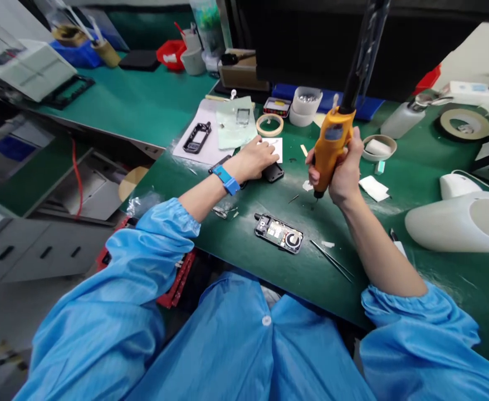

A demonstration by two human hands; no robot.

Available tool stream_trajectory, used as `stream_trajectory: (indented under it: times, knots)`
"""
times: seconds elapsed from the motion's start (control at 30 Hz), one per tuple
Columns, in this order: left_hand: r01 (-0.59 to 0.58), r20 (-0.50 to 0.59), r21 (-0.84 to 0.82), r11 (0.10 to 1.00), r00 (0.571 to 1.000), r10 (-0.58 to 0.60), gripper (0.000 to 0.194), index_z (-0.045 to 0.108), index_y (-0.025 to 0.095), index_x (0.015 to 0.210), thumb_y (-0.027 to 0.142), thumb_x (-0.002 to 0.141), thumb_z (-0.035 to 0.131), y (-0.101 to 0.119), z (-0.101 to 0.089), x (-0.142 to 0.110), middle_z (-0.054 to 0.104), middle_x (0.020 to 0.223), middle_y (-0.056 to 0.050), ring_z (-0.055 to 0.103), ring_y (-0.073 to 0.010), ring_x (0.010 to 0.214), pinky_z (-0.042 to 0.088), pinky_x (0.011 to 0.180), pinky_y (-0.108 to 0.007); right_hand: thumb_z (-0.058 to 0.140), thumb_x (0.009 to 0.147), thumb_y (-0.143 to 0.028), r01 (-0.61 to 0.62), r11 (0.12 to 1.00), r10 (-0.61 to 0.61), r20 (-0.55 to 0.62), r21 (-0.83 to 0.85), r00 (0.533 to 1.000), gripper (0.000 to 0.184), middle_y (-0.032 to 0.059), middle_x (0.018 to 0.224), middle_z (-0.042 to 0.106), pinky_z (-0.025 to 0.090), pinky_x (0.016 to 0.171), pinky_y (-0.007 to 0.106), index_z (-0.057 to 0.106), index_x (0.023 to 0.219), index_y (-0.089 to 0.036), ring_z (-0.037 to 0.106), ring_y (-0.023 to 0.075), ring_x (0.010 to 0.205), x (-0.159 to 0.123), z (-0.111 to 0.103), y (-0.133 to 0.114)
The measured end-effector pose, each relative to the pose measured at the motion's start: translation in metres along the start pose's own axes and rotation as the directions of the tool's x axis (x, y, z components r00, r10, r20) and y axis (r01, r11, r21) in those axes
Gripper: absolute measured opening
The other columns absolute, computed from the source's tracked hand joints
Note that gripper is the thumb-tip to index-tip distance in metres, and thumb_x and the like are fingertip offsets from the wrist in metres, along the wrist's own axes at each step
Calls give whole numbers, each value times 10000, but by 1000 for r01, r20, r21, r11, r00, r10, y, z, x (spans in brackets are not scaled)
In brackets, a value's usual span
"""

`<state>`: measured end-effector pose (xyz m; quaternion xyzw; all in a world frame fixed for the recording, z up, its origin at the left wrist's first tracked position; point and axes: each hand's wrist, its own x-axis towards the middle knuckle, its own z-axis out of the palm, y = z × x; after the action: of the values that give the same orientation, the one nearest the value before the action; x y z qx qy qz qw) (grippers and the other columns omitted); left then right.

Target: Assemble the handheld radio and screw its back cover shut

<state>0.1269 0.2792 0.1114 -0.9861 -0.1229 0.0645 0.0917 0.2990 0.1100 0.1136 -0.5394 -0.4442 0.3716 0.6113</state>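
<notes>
My right hand (345,170) is wrapped round an orange electric screwdriver (331,146) that hangs from a black cable, tip down just above the green mat (269,262). My left hand (256,157), with a blue wristband, rests palm down on a small black part (273,172) beside a white card; its fingers lie curled over it. An opened black device with a circuit board (278,233) lies on the mat in front of me, between both arms. Metal tweezers (332,260) lie to its right.
A black device frame (197,137) lies on white paper at the back left. A tape roll (269,125), white cups (305,104), a small bowl (379,147) and a white bottle (402,119) stand behind. A large white housing (461,220) sits at the right.
</notes>
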Motion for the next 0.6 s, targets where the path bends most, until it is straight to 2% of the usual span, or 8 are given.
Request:
stream_trajectory:
  times: [0.1,0.2,0.27,0.37,0.4,0.47,0.53,0.6]
  knots:
    - [-29,-106,-76,997,994,21,455,695,10,1370,277,1046,519,-5,-1,-5,748,1409,-139,671,-310,1391,373,1261,-534,339,822,-1164,21,1000,-20,-28,16,999,971,-7,597,557,522,509,337,660,842,-248,534,162,510,-3,1,0]
    - [-41,-176,-101,994,984,22,468,704,65,1396,278,990,616,-7,-10,-21,713,1493,-199,661,-399,1432,435,1234,-612,406,857,-1119,23,1000,-23,-57,-1,998,925,48,804,728,577,585,338,694,920,-242,644,170,602,-8,-2,4]
    - [-52,-240,-129,990,971,20,517,630,-11,1438,236,1045,403,-2,-19,-39,643,1555,-225,614,-442,1472,376,1190,-695,319,961,-1050,-2,997,-4,-84,-74,996,919,84,926,790,612,713,345,732,1025,-231,742,193,755,-16,-5,7]
    - [48,-283,-242,969,952,-118,616,633,207,1549,243,946,750,14,-28,-78,631,1554,-183,620,-434,1424,467,1239,-685,363,1080,-905,47,957,-126,-262,-286,957,759,99,1159,818,625,885,391,727,1202,-250,793,236,1053,-45,-8,1]
    - [65,-283,-275,959,948,-145,620,622,220,1564,216,958,750,21,-30,-94,627,1540,-180,607,-432,1441,468,1243,-672,457,1098,-841,79,921,-218,-338,-381,916,645,98,1248,803,630,907,410,711,1230,-262,786,249,1110,-59,-7,-4]
    - [85,-294,-352,932,935,-197,580,611,233,1578,223,1006,706,33,-28,-128,632,1485,-165,606,-417,1434,498,1222,-631,613,1104,-693,105,883,-299,-376,-457,877,450,87,1312,773,619,985,427,700,1249,-276,763,254,1183,-93,-1,-15]
    - [72,-329,-438,896,915,-235,545,616,233,1576,279,1038,696,43,-21,-160,641,1417,-143,648,-379,1352,557,1163,-561,611,1146,-524,129,769,-352,-247,-626,903,289,84,1222,768,624,990,436,706,1237,-267,753,254,1137,-129,8,-23]
    - [68,-362,-525,849,885,-295,521,626,252,1575,305,1062,696,52,-10,-190,650,1356,-126,686,-339,1260,597,1093,-494,652,1140,-421,165,659,-300,-55,-734,952,190,96,1183,773,632,1014,458,710,1203,-252,754,271,1136,-161,19,-23]
